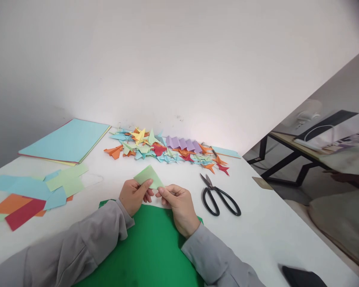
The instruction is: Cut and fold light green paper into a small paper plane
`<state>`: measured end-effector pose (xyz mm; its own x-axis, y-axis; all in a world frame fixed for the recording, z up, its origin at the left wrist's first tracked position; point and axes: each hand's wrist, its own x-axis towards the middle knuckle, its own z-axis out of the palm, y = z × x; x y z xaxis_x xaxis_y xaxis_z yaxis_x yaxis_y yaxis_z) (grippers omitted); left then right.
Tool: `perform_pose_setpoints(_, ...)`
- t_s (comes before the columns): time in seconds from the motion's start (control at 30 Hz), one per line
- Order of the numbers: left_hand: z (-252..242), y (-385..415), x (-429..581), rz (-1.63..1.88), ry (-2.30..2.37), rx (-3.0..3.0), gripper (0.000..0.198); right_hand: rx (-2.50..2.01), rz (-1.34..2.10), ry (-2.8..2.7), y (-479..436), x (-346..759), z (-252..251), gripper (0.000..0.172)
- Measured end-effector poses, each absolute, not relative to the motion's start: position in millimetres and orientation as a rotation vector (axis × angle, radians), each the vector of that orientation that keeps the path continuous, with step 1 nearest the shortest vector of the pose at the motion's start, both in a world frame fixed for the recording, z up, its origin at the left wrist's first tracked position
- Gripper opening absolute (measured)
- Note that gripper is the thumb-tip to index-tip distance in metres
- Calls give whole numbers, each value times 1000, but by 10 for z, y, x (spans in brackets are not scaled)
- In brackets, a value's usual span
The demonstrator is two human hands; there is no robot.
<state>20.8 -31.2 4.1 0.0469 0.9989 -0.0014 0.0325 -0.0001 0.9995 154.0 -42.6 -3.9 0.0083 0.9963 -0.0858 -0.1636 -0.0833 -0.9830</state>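
Observation:
A small piece of light green paper [149,176] is held up between both hands over the front part of the white table. My left hand [133,195] pinches its lower left side, thumb on top. At its lower right corner, the thumb and fingers of my right hand [179,205] are closed on the paper. Whether it has a fold is hard to make out. Black-handled scissors [218,195] lie to the right of my right hand, blades pointing away. Behind the hands is a long heap of folded paper shapes [158,149] in many colours.
Loose cut paper pieces [56,187] lie scattered at the left. A stack of large coloured sheets [67,139] rests at the back left, near the wall. A dark flat object [302,276] sits at the front right edge. Beyond the table, part of a person [341,215] shows.

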Motion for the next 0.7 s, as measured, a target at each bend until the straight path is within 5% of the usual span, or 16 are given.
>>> perform_pose_setpoints(0.7,4,-304,207,1031,1108,1328,37,-1060,1432,-1263,-410,1593,-94,31)
